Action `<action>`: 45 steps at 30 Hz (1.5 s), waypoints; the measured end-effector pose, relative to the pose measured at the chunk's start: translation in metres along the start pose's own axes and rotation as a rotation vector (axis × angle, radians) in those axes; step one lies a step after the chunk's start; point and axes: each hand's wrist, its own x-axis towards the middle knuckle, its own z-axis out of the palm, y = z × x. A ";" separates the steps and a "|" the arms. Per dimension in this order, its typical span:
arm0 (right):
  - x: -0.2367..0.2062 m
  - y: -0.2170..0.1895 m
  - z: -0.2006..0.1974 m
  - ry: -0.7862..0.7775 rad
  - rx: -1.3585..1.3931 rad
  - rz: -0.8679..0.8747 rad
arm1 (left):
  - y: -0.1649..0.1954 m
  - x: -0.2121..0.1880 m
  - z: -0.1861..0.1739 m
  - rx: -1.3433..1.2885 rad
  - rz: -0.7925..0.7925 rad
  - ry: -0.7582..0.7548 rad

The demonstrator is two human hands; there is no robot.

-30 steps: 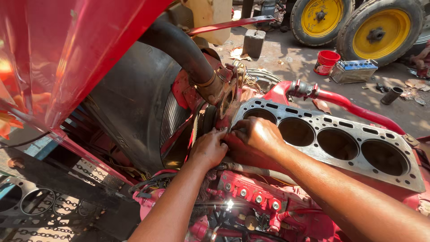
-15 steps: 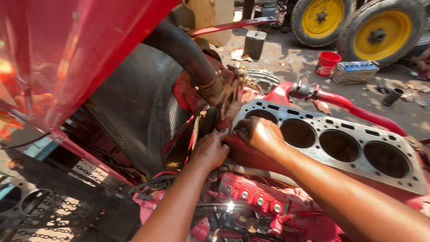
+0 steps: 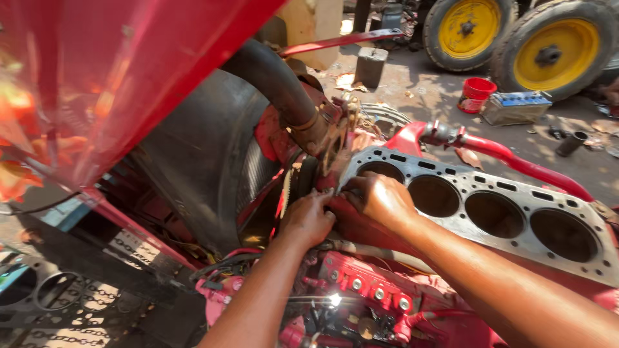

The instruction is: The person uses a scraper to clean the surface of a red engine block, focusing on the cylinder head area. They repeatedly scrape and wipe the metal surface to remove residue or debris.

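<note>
- Both hands are down at the front end of a red engine block (image 3: pixel 387 283), right where the fan side meets the top deck.
- Right hand (image 3: pixel 380 200) sits on the front corner of the head gasket (image 3: pixel 516 193), fingers curled down over its edge. Looks like it's gripping or pressing that corner, but the fingertips are hidden, so can't tell exactly what they're pinching.
- Left hand (image 3: pixel 308 218) is just beside it, touching the red front face of the block below the gasket corner. Fingers are bunched together and bent, tips tucked in out of sight, so no clue if it holds anything small.
- The gasket is a grey metal sheet with four big round holes in a row plus lots of little ones, lying flat on top of the block and running off to the right.
- Black radiator hose (image 3: pixel 271 80) curves down to a fitting just above the hands.
- Red hood (image 3: pixel 97 77) is tipped up on the left.
- On the ground behind: two yellow-rimmed tyres (image 3: pixel 554 51), a small red bucket (image 3: pixel 478 90) and a boxy battery (image 3: pixel 516 106) next to it.
</note>
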 end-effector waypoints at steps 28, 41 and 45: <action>-0.004 -0.006 -0.006 -0.008 -0.032 -0.027 | 0.006 -0.004 -0.005 0.008 0.038 0.022; -0.003 -0.006 0.003 0.026 0.010 -0.027 | 0.010 -0.008 -0.011 -0.003 0.015 0.031; -0.010 -0.012 -0.001 -0.023 0.033 0.067 | 0.008 -0.007 -0.009 0.003 -0.031 0.009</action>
